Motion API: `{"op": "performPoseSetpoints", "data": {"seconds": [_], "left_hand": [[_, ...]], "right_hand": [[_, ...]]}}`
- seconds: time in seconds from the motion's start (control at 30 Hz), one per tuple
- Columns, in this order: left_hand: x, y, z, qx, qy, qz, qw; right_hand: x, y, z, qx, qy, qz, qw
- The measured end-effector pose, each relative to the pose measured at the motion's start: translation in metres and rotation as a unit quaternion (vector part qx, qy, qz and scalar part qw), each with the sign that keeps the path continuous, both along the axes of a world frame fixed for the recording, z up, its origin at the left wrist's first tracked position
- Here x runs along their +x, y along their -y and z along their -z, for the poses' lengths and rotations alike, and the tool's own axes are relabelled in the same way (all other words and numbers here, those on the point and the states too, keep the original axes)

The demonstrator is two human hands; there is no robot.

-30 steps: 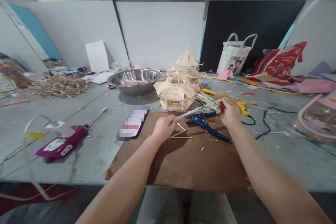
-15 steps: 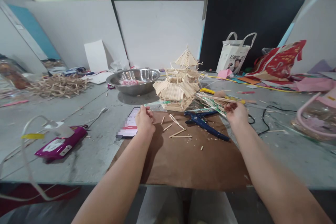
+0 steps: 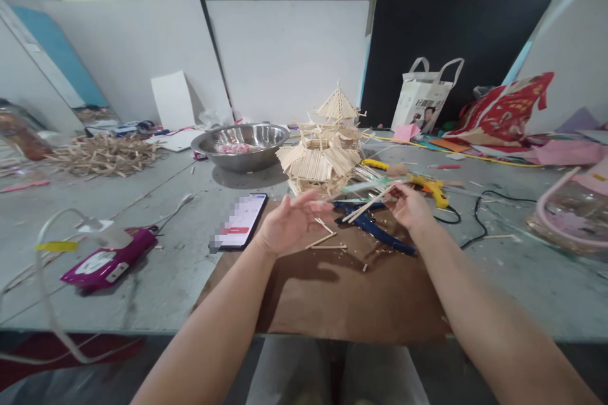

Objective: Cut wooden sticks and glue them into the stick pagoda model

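Observation:
My left hand hovers palm up over the brown paper sheet, fingers spread and empty, just in front of the wooden stick pagoda model. My right hand is closed on a pair of wooden chopsticks with a clear green-printed wrapper beside them. Its knuckles are above the blue glue gun lying on the sheet. A few loose wooden sticks lie on the paper between my hands.
A phone lies left of the sheet. A steel bowl stands behind it, with a stick pile far left. A magenta device with white cable sits near the table's front left. A yellow glue gun, black cable, bags and papers fill the right.
My left hand came back from near the phone and turned palm up, open. My right hand drew in toward the centre with the chopsticks, now angled down over the blue glue gun.

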State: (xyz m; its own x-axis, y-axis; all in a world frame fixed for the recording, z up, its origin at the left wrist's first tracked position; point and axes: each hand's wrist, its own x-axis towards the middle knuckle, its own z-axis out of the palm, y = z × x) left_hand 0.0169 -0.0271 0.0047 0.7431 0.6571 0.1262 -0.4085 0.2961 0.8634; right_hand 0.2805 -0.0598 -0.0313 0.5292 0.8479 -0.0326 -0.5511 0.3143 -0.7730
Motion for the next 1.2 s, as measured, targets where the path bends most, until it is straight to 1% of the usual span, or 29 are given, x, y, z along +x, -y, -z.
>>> {"op": "performPoseSetpoints", "data": {"seconds": [0.03, 0.07, 0.1, 0.13, 0.17, 0.2, 0.23, 0.27, 0.3, 0.37, 0.4, 0.43, 0.53, 0.6, 0.67, 0.7, 0.8, 0.9, 0.97, 1.03, 1.1, 1.2], "left_hand": [[0.001, 0.003, 0.001, 0.008, -0.014, 0.052, 0.999], [0.002, 0.004, 0.002, 0.016, -0.029, 0.069, 0.997], [0.002, 0.004, 0.004, 0.027, -0.048, 0.052, 0.997], [0.004, 0.002, 0.007, 0.043, -0.075, 0.007, 0.996], [0.005, 0.000, 0.010, 0.069, -0.107, -0.051, 0.991], [0.007, -0.002, 0.013, 0.104, -0.145, -0.112, 0.978], [0.009, -0.004, 0.016, 0.150, -0.186, -0.163, 0.957], [0.012, -0.004, 0.019, 0.204, -0.227, -0.196, 0.932], [0.014, -0.004, 0.021, 0.263, -0.265, -0.212, 0.903], [0.019, -0.001, 0.025, 0.371, -0.326, -0.209, 0.844], [0.020, 0.001, 0.026, 0.408, -0.346, -0.202, 0.820], [0.022, 0.003, 0.027, 0.435, -0.359, -0.191, 0.803], [0.023, 0.007, 0.028, 0.471, -0.375, -0.160, 0.782], [0.023, 0.007, 0.028, 0.486, -0.389, -0.152, 0.768], [0.023, 0.005, 0.028, 0.493, -0.406, -0.171, 0.750], [0.022, 0.003, 0.029, 0.495, -0.412, -0.184, 0.743], [0.020, -0.001, 0.030, 0.491, -0.409, -0.234, 0.733], [0.017, -0.005, 0.032, 0.462, -0.387, -0.289, 0.744], [0.016, -0.007, 0.033, 0.439, -0.370, -0.322, 0.752], [0.015, -0.009, 0.033, 0.425, -0.356, -0.339, 0.760], [0.015, -0.009, 0.033, 0.418, -0.351, -0.341, 0.765], [0.016, -0.009, 0.033, 0.417, -0.360, -0.332, 0.766]], "right_hand": [[-0.002, 0.000, 0.000, -0.013, 0.002, -0.013, 1.000], [-0.004, 0.000, 0.000, -0.029, 0.003, -0.025, 0.999], [-0.006, 0.000, 0.000, -0.042, 0.004, -0.036, 0.998], [-0.008, 0.000, 0.000, -0.052, 0.006, -0.046, 0.998], [-0.010, 0.001, -0.001, -0.059, 0.008, -0.054, 0.997], [-0.012, 0.001, -0.002, -0.063, 0.010, -0.061, 0.996], [-0.014, 0.002, -0.002, -0.065, 0.014, -0.069, 0.995], [-0.017, 0.003, -0.003, -0.066, 0.021, -0.082, 0.994], [-0.020, 0.004, -0.004, -0.066, 0.032, -0.098, 0.993], [-0.026, 0.006, -0.005, -0.064, 0.058, -0.132, 0.987], [-0.029, 0.007, -0.005, -0.061, 0.069, -0.146, 0.985], [-0.032, 0.008, -0.005, -0.056, 0.078, -0.155, 0.983], [-0.039, 0.010, -0.005, -0.041, 0.092, -0.169, 0.981], [-0.041, 0.010, -0.005, -0.035, 0.101, -0.170, 0.980], [-0.040, 0.009, -0.005, -0.026, 0.101, -0.153, 0.983], [-0.039, 0.009, -0.006, -0.021, 0.096, -0.134, 0.986], [-0.030, 0.006, -0.007, -0.006, 0.060, -0.033, 0.998], [-0.015, 0.003, -0.006, -0.004, 0.029, 0.049, 0.998], [-0.006, 0.002, -0.004, -0.008, 0.022, 0.075, 0.997], [0.001, 0.000, 0.000, -0.019, 0.021, 0.097, 0.995], [0.005, -0.002, 0.004, -0.034, 0.030, 0.111, 0.993], [0.006, -0.005, 0.009, -0.046, 0.065, 0.130, 0.988]]}}
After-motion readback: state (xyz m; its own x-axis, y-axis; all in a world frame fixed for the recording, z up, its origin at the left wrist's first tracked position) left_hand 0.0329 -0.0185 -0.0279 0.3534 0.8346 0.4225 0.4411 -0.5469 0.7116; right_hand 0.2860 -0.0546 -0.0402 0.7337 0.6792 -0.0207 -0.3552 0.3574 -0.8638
